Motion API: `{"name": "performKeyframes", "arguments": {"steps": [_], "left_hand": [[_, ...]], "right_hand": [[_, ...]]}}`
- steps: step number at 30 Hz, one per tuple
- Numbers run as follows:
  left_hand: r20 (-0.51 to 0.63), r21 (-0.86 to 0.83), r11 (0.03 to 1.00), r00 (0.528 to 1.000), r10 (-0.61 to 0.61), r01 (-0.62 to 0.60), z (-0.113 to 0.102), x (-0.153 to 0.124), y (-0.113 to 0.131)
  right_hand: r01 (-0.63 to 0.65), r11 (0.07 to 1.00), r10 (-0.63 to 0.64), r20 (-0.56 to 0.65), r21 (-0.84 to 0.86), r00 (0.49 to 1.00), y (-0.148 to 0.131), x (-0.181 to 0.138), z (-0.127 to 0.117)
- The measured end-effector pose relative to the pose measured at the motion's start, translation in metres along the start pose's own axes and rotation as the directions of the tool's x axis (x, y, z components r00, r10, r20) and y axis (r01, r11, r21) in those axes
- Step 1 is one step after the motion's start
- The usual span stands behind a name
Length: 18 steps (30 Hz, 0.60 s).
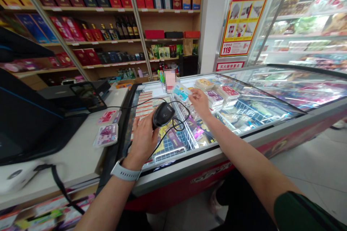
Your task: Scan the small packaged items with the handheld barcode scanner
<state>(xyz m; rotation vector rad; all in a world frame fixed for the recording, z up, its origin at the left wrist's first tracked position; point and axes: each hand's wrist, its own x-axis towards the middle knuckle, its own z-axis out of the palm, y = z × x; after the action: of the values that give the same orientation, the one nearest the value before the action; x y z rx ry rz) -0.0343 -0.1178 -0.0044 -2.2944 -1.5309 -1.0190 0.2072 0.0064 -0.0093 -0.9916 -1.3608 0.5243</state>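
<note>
My left hand point(143, 138), with a grey watch on the wrist, is wrapped round a black handheld barcode scanner point(163, 114). The scanner's cable loops over the freezer's glass top. Farther forward, my right hand point(200, 101) pinches the near edge of a flat clear pack with a blue label point(181, 92). To the right of that hand, stacks of similar flat packs rest on the glass: yellow-labelled packs point(204, 83), purple-labelled packs point(215, 98) and red-labelled packs point(228, 92).
Left of the freezer point(271, 130), the counter point(81, 151) bears a red-labelled pack point(107, 116), a purple-labelled pack point(106, 134), a small dark screen point(88, 95) and a large black monitor point(35, 112). Shelves of boxes and bottles point(127, 29) line the back wall.
</note>
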Motion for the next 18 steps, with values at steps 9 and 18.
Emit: {"name": "performKeyframes", "arguments": {"steps": [9, 18], "left_hand": [[0.007, -0.017, 1.000, 1.000, 0.019, -0.018, 0.001, -0.002, -0.003], [-0.045, -0.052, 0.999, 0.999, -0.002, 0.000, -0.002, -0.003, -0.003]], "right_hand": [[0.287, 0.596, -0.379, 0.052, -0.750, 0.924, -0.011, 0.018, -0.020], [0.390, 0.333, -0.315, 0.289, -0.858, 0.904, -0.006, 0.015, -0.010]]}}
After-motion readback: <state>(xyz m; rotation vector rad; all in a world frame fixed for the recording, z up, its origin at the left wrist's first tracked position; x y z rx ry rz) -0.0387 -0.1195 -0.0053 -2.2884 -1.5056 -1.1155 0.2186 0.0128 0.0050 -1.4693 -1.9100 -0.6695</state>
